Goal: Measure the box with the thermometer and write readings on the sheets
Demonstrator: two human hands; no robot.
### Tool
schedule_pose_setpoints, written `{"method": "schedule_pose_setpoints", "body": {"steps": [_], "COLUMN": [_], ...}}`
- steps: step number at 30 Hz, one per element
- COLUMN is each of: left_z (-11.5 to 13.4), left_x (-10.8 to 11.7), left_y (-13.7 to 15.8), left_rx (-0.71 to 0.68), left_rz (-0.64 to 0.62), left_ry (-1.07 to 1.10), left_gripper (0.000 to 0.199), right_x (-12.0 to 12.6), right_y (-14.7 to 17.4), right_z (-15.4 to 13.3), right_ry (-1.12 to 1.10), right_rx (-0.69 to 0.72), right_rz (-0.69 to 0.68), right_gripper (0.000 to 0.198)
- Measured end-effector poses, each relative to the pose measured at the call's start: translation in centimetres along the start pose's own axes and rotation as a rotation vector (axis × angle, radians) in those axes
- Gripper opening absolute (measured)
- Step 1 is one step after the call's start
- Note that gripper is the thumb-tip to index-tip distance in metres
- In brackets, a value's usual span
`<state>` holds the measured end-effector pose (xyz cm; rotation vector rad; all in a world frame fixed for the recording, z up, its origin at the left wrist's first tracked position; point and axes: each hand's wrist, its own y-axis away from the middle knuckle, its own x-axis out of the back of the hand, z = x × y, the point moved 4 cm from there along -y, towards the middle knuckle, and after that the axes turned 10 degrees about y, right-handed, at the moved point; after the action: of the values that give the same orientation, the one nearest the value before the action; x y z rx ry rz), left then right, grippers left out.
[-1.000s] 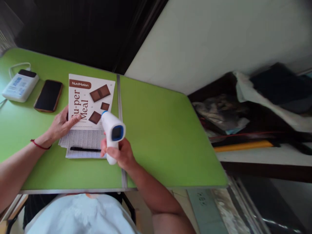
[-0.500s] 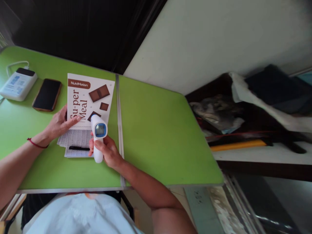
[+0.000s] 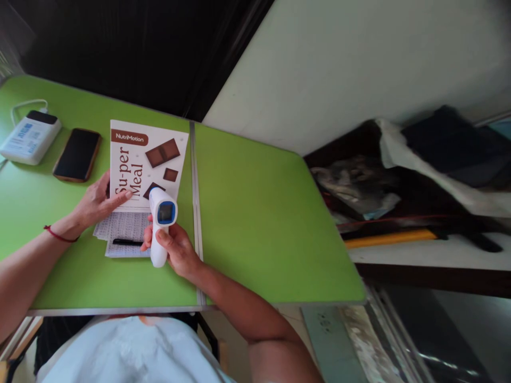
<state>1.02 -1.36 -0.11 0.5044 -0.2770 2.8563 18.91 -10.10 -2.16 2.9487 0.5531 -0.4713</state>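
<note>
My left hand (image 3: 99,202) grips the lower left corner of a white box (image 3: 159,175) printed with "NutriMotion Su-per Meal" and chocolate pieces; the thumb lies across its front. In my right hand (image 3: 179,247) is a white infrared thermometer (image 3: 160,242) with a blue-rimmed screen (image 3: 165,212), my fingers wrapped round its handle. Its upper end overlaps the box's lower right part. Below the box lie sheets of paper with writing (image 3: 128,223), partly covered, and a black pen (image 3: 126,242) rests on them.
A smartphone (image 3: 77,154) and a white power bank (image 3: 31,137) with a cable lie on the left of the green folding table (image 3: 271,223). A metal seam runs down the table. Beyond the right edge stands a cluttered shelf (image 3: 399,252); a pale wall (image 3: 339,69) rises behind.
The thermometer has tilted slightly, its head shifting a little right, and its screen has gone from lit to dark. My left hand and the box stay nearly still.
</note>
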Motion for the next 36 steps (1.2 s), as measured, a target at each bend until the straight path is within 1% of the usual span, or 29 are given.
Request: {"method": "schedule_pose_setpoints", "body": {"steps": [7,12,17,25,32,36], "left_z": [-0.03,0.02,0.05,0.03,-0.08,-0.03], "left_x": [0.05,0.07,0.15,0.15,0.16,0.17], "left_y": [-0.01,-0.05,-0.09,-0.04,-0.08,-0.06], "left_rx": [0.000,0.029,0.024,0.048,0.038,0.045], "left_rz": [-0.014,-0.011,0.004,0.000,-0.001,0.001], "left_ry": [-0.016,-0.027,-0.054,-0.056,-0.053,-0.048], "left_gripper": [0.060,0.058,0.057,0.059,0.057,0.056], "right_x": [-0.23,-0.41,-0.31,-0.19,-0.08,0.00], "right_y": [0.02,-0.16,-0.19,-0.24,-0.24,-0.19], "right_z": [0.14,-0.03,0.12,0.30,0.38,0.48], "right_ry": [0.003,-0.038,-0.018,-0.033,0.001,-0.009], "right_rx": [-0.052,-0.049,-0.068,-0.034,-0.049,-0.038], "right_rz": [-0.008,-0.046,-0.037,-0.062,-0.066,-0.076], "right_gripper": [0.043,0.042,0.046,0.041,0.044,0.042]}}
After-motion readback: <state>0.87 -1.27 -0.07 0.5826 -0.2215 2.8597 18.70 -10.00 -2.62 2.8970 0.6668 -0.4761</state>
